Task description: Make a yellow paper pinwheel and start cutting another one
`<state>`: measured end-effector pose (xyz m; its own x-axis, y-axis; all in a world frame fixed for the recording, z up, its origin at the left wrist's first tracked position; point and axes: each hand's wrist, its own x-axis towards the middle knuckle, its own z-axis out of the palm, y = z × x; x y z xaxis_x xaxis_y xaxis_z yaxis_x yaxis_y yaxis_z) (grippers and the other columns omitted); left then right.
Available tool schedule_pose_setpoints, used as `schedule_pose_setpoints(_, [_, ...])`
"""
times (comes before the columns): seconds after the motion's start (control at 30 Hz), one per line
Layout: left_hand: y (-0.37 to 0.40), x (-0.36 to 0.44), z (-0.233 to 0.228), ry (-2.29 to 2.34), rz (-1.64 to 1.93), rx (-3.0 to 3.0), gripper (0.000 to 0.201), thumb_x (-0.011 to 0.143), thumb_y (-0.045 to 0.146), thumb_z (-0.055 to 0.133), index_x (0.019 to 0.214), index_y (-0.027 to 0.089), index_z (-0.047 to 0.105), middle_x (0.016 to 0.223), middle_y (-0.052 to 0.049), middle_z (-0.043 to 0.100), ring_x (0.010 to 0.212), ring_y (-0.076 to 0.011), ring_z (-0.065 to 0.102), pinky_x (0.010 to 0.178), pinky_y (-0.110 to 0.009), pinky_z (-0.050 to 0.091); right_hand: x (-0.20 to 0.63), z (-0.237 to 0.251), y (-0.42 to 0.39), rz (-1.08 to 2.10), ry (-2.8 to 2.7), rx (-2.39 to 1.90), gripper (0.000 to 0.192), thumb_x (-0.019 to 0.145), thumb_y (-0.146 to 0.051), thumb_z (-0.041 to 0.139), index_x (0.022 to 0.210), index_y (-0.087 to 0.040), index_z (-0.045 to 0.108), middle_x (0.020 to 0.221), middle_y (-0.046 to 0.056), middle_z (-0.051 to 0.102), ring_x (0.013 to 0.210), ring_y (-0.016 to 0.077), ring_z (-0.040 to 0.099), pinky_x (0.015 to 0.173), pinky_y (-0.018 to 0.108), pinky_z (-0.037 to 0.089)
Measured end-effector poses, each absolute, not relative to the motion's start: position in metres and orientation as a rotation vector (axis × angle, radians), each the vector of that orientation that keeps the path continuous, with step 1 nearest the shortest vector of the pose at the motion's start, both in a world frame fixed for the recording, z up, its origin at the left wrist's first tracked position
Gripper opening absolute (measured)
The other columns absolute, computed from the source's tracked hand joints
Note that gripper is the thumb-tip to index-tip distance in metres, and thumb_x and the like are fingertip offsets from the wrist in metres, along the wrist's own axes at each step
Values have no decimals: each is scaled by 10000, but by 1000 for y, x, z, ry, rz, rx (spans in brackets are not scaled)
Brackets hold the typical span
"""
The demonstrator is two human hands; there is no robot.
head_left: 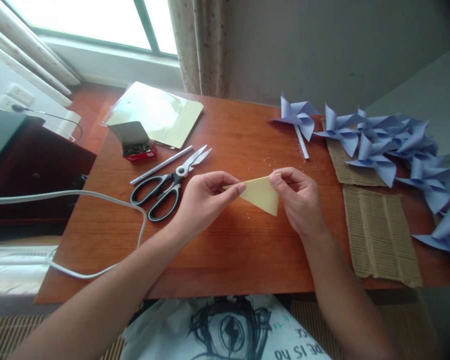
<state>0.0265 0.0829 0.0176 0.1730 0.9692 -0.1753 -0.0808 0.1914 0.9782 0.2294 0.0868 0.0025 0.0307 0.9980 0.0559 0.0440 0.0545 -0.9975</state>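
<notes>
While both hands pinch it above the bench (225,260), the pale yellow paper (261,194) is folded triangular: left hand (204,200) grips one corner, right hand (298,197) the other.

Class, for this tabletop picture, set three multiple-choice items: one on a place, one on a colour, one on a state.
1. Where do the black-handled scissors lie relative to the left hand?
A. to its left
B. to its right
C. under the corrugated cardboard sheet

2. What colour are the folded paper pinwheels on the wooden table?
A. red
B. pale blue
C. green

3. In what state is the pale yellow paper?
A. flat and unfolded
B. crumpled into a ball
C. folded into a triangle, held by both hands

Answers:
1 A, since the scissors lie just left of the left hand.
2 B, as every pinwheel is pale blue.
3 C, because the left hand and right hand pinch the triangle's upper edge.
</notes>
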Motion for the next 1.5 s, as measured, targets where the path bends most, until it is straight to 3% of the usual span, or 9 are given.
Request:
schedule_pose_setpoints(0.27, [83, 27, 20, 1138, 987, 1127, 254, 728, 373, 839, 783, 140, 753, 764, -57, 740, 679, -159, 623, 603, -235, 474, 229, 2, 86, 1082, -1285, -1267, 196, 855, -430, 750, 818, -247, 692, 773, -4, 674, 688, 155, 607, 602, 265, 501])
schedule_pose_setpoints(0.57, [82, 26, 19, 1119, 990, 1113, 190, 737, 300, 836, 804, 138, 762, 769, -45, 739, 688, -142, 615, 618, -221, 472, 230, 3, 86, 1092, -1258, -1224, 163, 832, -391, 792, 808, -252, 712, 764, -10, 693, 679, 147, 617, 594, 257, 508])
schedule_pose_setpoints(0.87, [82, 28, 21, 1153, 988, 1129, 232, 741, 351, 826, 811, 138, 764, 782, -58, 748, 697, -163, 635, 624, -238, 493, 230, 3, 86, 1036, -1281, -1250, 180, 816, -404, 803, 777, -254, 710, 758, 3, 718, 676, 169, 645, 598, 290, 538])
schedule_pose_setpoints(1.17, [84, 23, 21, 1078, 847, 1270, 192, 811, 334, 740, 841, 144, 747, 789, -49, 705, 714, -163, 606, 628, -237, 474, 232, 5, 85, 1060, -1354, -1280, 166, 835, -391, 776, 784, -249, 708, 756, 6, 713, 664, 169, 646, 574, 288, 528])
schedule_pose_setpoints(1.5, [84, 26, 20, 1113, 779, 1454, 242, 860, 370, 690, 798, 143, 747, 692, -24, 654, 615, -125, 512, 555, -220, 408, 226, 14, 81, 1172, -1541, -1235, 140, 865, -321, 737, 787, -210, 703, 773, 9, 704, 705, 159, 642, 668, 294, 524])
